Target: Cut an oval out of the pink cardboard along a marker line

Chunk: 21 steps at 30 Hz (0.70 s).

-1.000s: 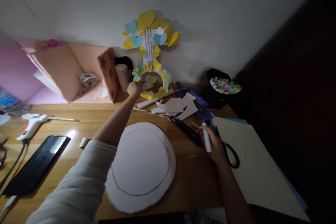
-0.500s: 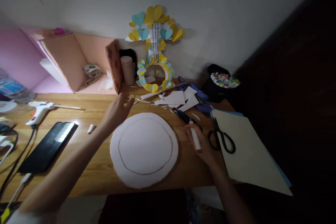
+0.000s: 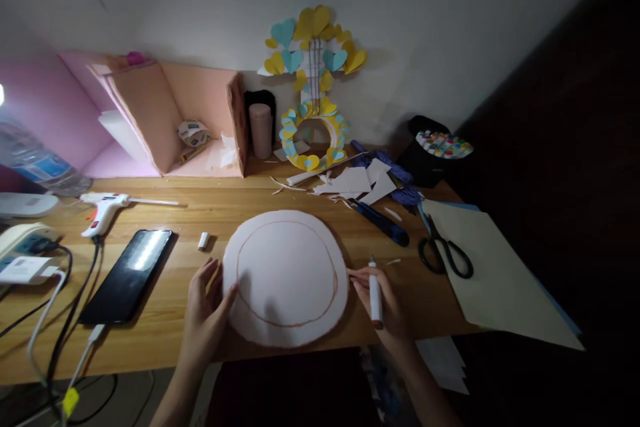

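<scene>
A white cardboard disc (image 3: 285,267) with a brown ring drawn inside its rim lies in front of me on the wooden table. My left hand (image 3: 207,303) grips its left edge, thumb on the top face and fingers beside the rim, partly hidden. My right hand (image 3: 387,307) is closed around a white marker (image 3: 375,297), uncapped tip pointing away from me. Fingertips of that hand touch the disc's right edge. The marker's white cap (image 3: 203,240) rests on the table left of the disc.
Beyond the disc are a blue cutter (image 3: 380,221), paper scraps (image 3: 350,181) and a guitar-shaped paper piece (image 3: 314,87). Scissors (image 3: 445,253) overlap cream sheets (image 3: 505,273) at right, near a marker case (image 3: 433,163). A phone (image 3: 127,277) and glue gun (image 3: 105,212) sit left.
My left hand has come back from beyond the disc to its left edge. My right hand, still with the marker, has moved to the right edge. The view has shifted left.
</scene>
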### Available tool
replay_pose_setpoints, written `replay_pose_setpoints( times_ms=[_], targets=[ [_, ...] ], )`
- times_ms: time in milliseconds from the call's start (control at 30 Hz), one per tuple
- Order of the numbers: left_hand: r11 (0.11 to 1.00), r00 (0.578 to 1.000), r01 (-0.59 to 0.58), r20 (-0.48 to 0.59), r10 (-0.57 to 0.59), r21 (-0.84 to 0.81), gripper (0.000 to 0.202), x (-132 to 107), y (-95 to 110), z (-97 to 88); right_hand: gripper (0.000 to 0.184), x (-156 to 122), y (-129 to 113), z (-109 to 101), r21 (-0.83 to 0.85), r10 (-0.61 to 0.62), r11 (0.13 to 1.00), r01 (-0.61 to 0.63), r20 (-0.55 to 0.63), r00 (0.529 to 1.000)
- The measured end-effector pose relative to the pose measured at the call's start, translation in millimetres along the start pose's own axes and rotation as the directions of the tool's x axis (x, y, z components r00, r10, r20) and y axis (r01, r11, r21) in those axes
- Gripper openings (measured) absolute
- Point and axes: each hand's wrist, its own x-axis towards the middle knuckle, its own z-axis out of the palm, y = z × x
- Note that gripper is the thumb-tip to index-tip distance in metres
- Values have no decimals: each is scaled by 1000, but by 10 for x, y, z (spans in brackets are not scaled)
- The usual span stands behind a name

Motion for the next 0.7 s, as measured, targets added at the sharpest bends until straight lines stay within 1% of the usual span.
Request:
replay_pose_setpoints(
  times_ms=[33,100,167,267,333,400,500,567,633,700],
  targets=[
    [999,1000,12,-3,-13,-36,64,40,0,23,30,-10,55,16,28,9,1000,-7,-72,997],
    [995,999,39,27,-37,-89,65,93,0,48,35,-16,159,33,73,30,997,-17,-186,982],
    [993,997,65,50,-60,-100,63,117,10,48,39,-4,224,31,108,27,994,-1,-249,968],
    [982,986,153,80,-145,-108,55,123,55,39,39,45,214,9,133,-8,990,50,-299,954],
    [965,971,237,60,-232,-115,47,115,97,58,37,86,158,-2,117,-27,991,64,-298,954],
    [943,956,293,29,-292,-161,43,93,143,118,36,124,104,-1,89,-58,992,88,-290,955],
    [893,945,324,66,-320,-311,45,26,195,270,35,163,76,27,71,-114,987,147,-343,932],
    [857,938,346,110,-329,-381,47,-39,208,377,37,178,88,55,96,-108,983,159,-405,908],
    [845,928,370,128,-349,-385,46,-105,205,453,39,188,102,80,106,-91,982,154,-448,889],
    [854,925,381,129,-359,-355,44,-151,196,487,39,191,98,96,96,-96,983,157,-461,882]
  ],
)
